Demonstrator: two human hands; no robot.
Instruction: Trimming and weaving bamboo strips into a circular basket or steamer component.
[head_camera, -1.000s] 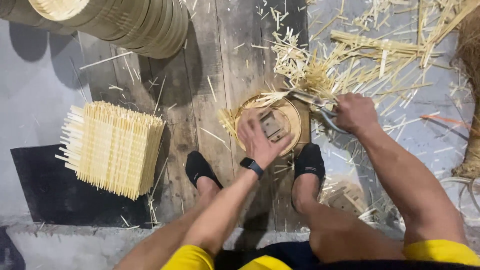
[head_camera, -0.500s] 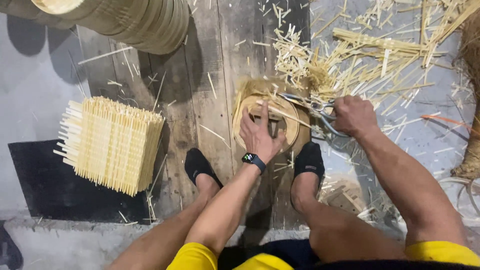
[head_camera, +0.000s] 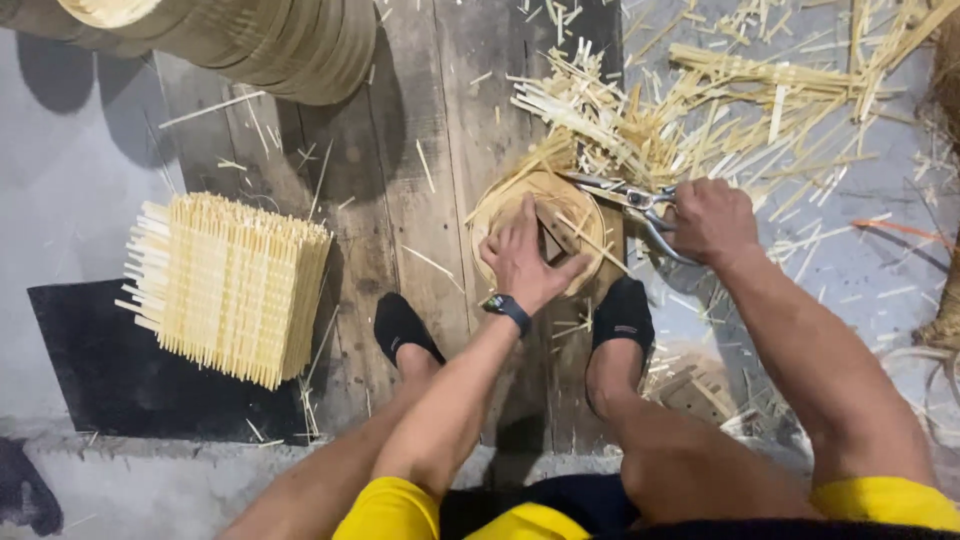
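A round woven bamboo piece (head_camera: 500, 205) lies flat on the wooden boards between my feet. My left hand (head_camera: 525, 258) presses down on it with fingers spread, a dark watch on the wrist. A small dark block (head_camera: 551, 236) sits at the centre of the disc beside my fingers. My right hand (head_camera: 712, 218) grips the handles of metal shears (head_camera: 612, 190), whose blades reach over the disc's upper right rim where loose strip ends stick out.
A square stack of woven bamboo mats (head_camera: 232, 285) stands at the left on a dark mat (head_camera: 80, 370). A tall stack of round bamboo rims (head_camera: 270, 40) lies at the top left. Cut bamboo strips (head_camera: 700, 100) litter the floor at the top right.
The disc was lifted and tilted half a second ago; now it lies flat again under my left hand. The shears have closed in on its upper right rim.
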